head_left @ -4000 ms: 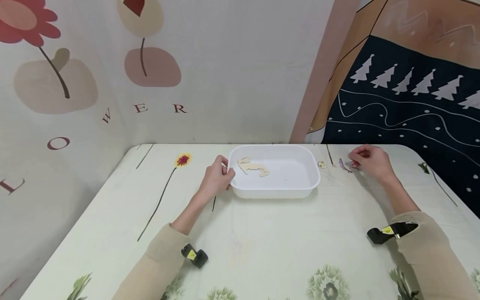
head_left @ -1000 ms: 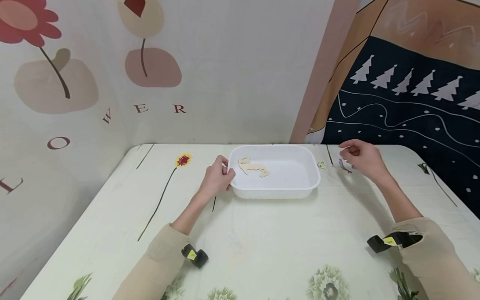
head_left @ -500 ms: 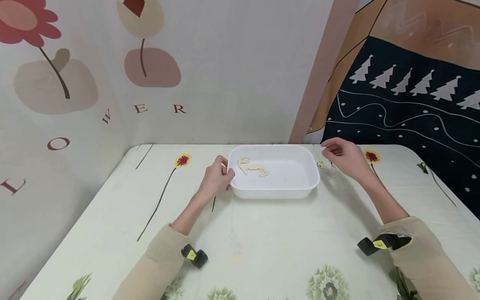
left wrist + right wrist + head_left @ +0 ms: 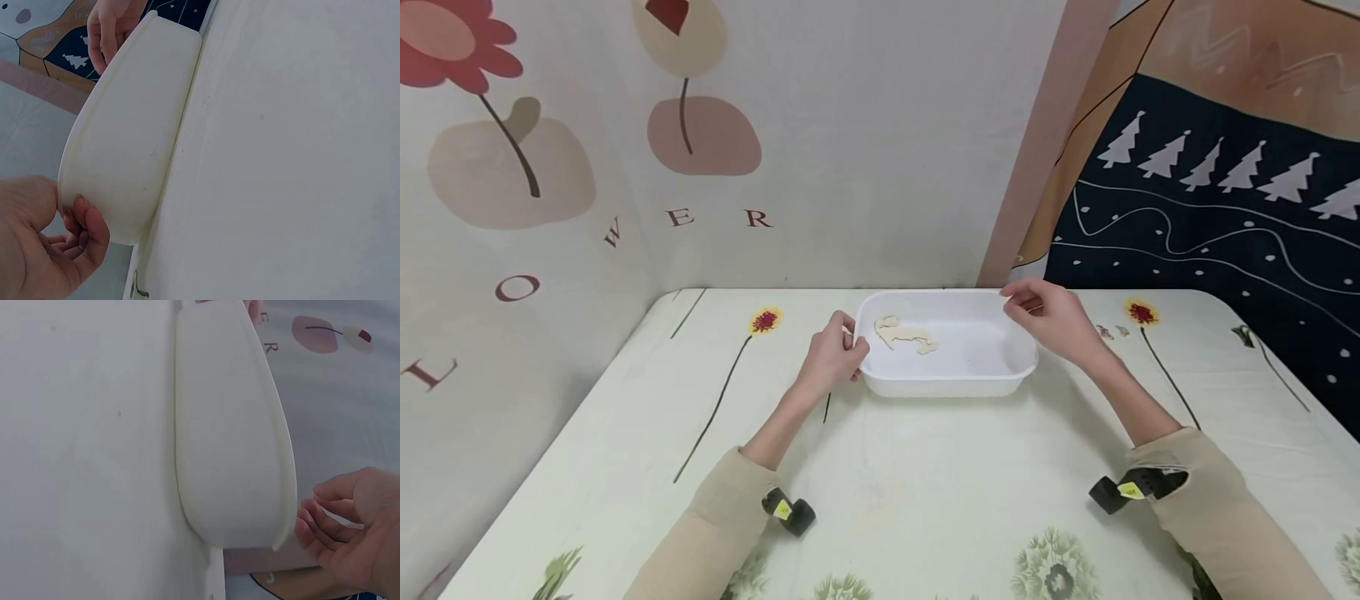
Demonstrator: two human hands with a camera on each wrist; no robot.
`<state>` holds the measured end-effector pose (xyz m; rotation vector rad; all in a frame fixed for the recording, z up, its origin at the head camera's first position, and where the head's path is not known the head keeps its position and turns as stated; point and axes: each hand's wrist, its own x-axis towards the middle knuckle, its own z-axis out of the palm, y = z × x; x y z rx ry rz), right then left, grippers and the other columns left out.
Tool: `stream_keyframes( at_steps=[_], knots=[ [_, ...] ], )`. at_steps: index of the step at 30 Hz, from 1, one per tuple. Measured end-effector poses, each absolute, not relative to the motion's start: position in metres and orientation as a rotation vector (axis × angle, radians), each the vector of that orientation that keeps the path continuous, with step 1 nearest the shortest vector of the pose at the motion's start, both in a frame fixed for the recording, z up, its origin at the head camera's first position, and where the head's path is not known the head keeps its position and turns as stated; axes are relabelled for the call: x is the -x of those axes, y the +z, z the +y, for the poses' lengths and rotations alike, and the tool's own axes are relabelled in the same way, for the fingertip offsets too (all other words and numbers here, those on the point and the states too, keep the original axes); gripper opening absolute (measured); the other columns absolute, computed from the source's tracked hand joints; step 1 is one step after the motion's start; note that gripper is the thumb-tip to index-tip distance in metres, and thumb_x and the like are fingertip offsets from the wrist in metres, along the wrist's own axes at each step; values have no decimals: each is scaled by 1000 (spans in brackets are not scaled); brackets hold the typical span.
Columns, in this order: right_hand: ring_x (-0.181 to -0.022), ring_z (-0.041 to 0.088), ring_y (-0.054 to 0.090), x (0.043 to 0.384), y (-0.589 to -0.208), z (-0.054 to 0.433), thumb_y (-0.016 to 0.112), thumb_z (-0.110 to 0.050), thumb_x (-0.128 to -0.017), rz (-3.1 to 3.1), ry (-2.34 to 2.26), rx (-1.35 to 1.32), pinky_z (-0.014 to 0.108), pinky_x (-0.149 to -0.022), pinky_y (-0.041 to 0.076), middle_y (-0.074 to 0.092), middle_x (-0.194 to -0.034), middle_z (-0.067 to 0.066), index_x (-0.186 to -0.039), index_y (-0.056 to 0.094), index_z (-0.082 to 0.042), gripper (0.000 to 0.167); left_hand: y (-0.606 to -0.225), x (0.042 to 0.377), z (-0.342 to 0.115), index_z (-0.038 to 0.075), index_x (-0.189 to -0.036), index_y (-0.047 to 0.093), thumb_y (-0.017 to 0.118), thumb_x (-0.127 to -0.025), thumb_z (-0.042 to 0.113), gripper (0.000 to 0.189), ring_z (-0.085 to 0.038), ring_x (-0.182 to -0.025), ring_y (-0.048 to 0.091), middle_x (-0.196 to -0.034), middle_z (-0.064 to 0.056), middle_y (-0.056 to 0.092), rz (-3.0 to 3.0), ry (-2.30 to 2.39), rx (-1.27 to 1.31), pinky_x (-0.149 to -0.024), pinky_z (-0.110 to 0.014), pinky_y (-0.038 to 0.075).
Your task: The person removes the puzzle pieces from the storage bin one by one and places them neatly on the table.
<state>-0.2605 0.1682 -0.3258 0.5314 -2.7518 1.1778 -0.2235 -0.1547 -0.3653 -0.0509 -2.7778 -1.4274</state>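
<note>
A white rectangular plastic tray [image 4: 947, 388] stands near the table's far edge. In it, towards the left, lie thin, flat, cream-coloured scraps [image 4: 908, 333]; their kind cannot be told. My left hand [image 4: 833, 354] grips the tray's left end, thumb over the rim and fingers curled beneath, as the left wrist view also shows [image 4: 69, 244]. At the tray's right end, my right hand [image 4: 1052, 317] is by the far right corner of the rim. Its fingers [image 4: 325, 528] are loosely bent beside the rim, with nothing visible between them and the thumb.
The tablecloth [image 4: 925, 483] has printed flowers. Small coloured bits [image 4: 1105, 332], printed or lying loose, show right of my right hand. A patterned curtain [image 4: 850, 150] hangs close behind the table, and a dark panel with white trees [image 4: 1210, 217] hangs at the right.
My right hand has lifted from the small coloured bits on the right and moved left to the tray's right end. The left hand and the tray have stayed put.
</note>
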Motion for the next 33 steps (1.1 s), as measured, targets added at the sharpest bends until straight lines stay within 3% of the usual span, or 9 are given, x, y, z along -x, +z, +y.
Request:
stream_keyframes(
  at_steps=[5,8,15,33],
  knots=[
    [-98,31,64,263,-332,151,61,-4,-98,-2744,1182,-608,37,-88,54,67,-107,18,-121,63,2,23,-366,224,-155,-1,-121,48,56,-99,11,26,-17,-58,58,-77,-7,49,-2779,-1428,58,-54,-25,49],
    [-96,31,64,265,-337,141,62,-2,-97,-2737,1176,-662,42,-88,54,67,-104,17,-119,64,2,22,-366,223,-155,-2,-121,48,56,-99,10,27,-18,-58,58,-76,-7,49,-2777,-1430,60,-54,-25,49],
    [-92,28,63,273,-347,117,64,-6,-96,-2769,1181,-737,39,-85,53,68,-97,13,-117,65,3,23,-366,224,-155,-3,-124,47,56,-99,10,29,-18,-60,57,-78,-7,49,-2781,-1438,50,-54,-25,49],
    [-91,30,67,292,-359,66,68,0,-92,-2844,1124,-952,38,-84,54,70,-105,17,-114,67,7,23,-366,224,-156,0,-119,47,55,-99,10,24,-18,-59,58,-77,-7,50,-2767,-1454,60,-54,-25,50]
  ],
)
